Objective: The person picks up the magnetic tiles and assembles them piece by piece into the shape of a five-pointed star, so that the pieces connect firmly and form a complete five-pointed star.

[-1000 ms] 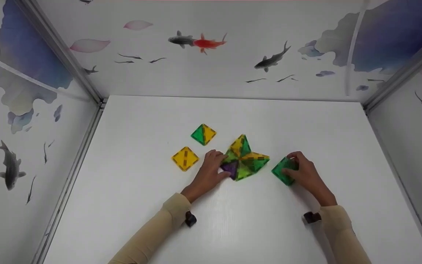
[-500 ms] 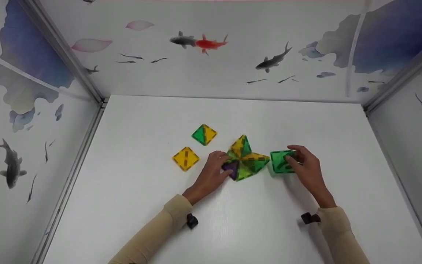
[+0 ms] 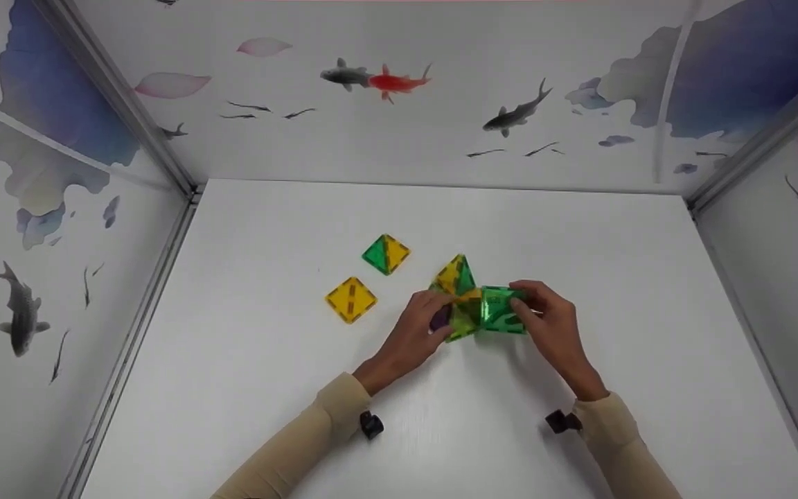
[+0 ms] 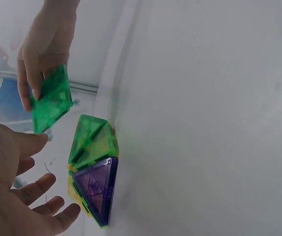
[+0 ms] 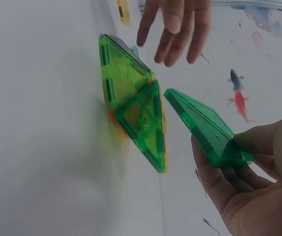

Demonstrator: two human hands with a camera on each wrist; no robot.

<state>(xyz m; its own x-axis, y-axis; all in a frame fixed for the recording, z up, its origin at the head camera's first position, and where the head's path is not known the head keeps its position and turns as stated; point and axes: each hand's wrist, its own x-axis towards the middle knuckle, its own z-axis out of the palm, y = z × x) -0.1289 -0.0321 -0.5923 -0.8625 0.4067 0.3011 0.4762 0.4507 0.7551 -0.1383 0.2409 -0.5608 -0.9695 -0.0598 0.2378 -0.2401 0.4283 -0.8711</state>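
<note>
A star-like shape of magnetic tiles [image 3: 463, 324], triangles in yellow, green and purple, lies mid-table. Above its right side my right hand [image 3: 553, 326] pinches a green square magnetic tile [image 3: 499, 310] between thumb and fingers. In the right wrist view the green tile [image 5: 207, 129] is tilted and apart from the shape; whether it is one tile or a stack I cannot tell. My left hand [image 3: 411, 333] hovers by the shape's left side. The left wrist view has its fingers [image 4: 39, 189] spread and relaxed, near the purple triangle [image 4: 97, 189] and holding nothing.
On the white table [image 3: 288, 402], left of the shape, lie a yellow diamond of two triangles [image 3: 350, 300] and a green-and-yellow diamond [image 3: 386, 254]. Printed walls [image 3: 440, 138] enclose the table at the back and both sides.
My right hand has lifted the green tile, turned it from a diamond to a squarer stance, and brought it left over the shape. My left hand has shifted slightly right. The loose diamonds stay put.
</note>
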